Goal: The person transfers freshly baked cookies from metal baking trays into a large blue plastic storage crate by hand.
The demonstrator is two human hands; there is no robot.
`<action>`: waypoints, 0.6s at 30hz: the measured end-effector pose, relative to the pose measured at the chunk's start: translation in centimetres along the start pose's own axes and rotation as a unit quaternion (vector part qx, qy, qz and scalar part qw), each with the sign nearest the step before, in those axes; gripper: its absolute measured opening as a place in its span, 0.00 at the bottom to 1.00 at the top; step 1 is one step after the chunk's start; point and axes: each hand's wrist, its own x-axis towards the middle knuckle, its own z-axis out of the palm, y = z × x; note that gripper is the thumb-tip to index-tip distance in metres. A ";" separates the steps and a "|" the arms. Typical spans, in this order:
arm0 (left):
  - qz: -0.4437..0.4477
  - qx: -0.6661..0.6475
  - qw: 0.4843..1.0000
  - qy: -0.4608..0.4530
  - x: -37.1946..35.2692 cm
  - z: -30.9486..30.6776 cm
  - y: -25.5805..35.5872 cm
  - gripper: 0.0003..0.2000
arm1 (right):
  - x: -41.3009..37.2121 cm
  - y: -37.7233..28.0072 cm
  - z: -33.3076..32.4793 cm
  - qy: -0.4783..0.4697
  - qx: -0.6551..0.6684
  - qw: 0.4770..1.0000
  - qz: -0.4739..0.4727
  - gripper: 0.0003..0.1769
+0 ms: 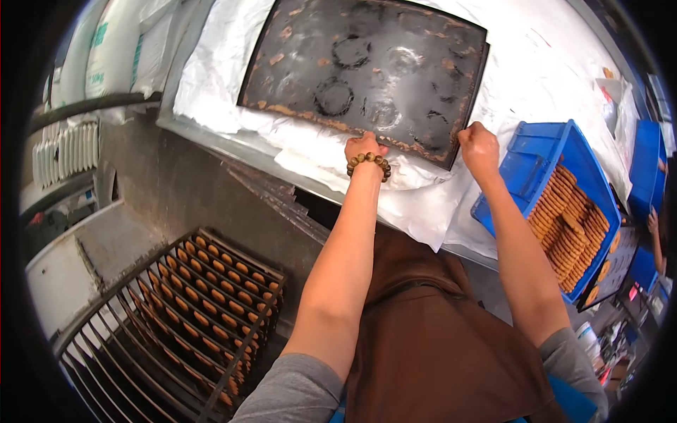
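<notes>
A dark, worn baking tray [381,67] with ring marks and brown residue lies on white sheeting over the table. My left hand [365,146], a beaded bracelet at its wrist, is closed on the tray's near edge. At the tray's right edge, close to the near corner, my right hand [479,148] is closed with its fingers curled around the rim. Its fingertips are partly hidden. To the right of that hand stands a tilted blue crate [525,151] holding rows of brown cookies [568,225].
At lower left stands a metal rack [243,345] with trays of round cookies on several levels. White sacks [116,53] are at upper left. The metal table edge [211,144] runs in front of me. Another person's arm [656,233] shows at far right.
</notes>
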 end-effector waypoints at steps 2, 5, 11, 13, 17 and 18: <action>0.001 -0.066 0.998 -0.010 0.2 -1.2 0.7 0.13 | -0.3 -1.8 -1.8 0.002 0.095 0.995 -0.004 0.17; -0.032 0.056 0.995 -0.073 -1.0 -2.2 4.3 0.08 | 2.2 -0.9 -0.8 0.017 0.170 0.979 0.108 0.22; 0.009 -0.096 0.981 -0.169 -4.3 -2.7 7.6 0.05 | 5.8 -1.2 -0.3 -0.110 0.566 0.752 0.320 0.28; 0.024 -0.127 0.977 -0.169 -6.8 -3.6 9.3 0.04 | 4.9 -3.6 -0.2 0.005 0.491 0.815 0.307 0.27; 0.090 -0.135 0.974 -0.160 -9.3 -8.2 9.5 0.02 | -0.1 -9.1 -5.6 0.014 0.441 0.872 0.213 0.27; 0.102 -0.160 0.965 -0.182 -10.2 -10.3 8.7 0.03 | -1.7 -10.4 -6.8 0.008 0.438 0.874 0.210 0.27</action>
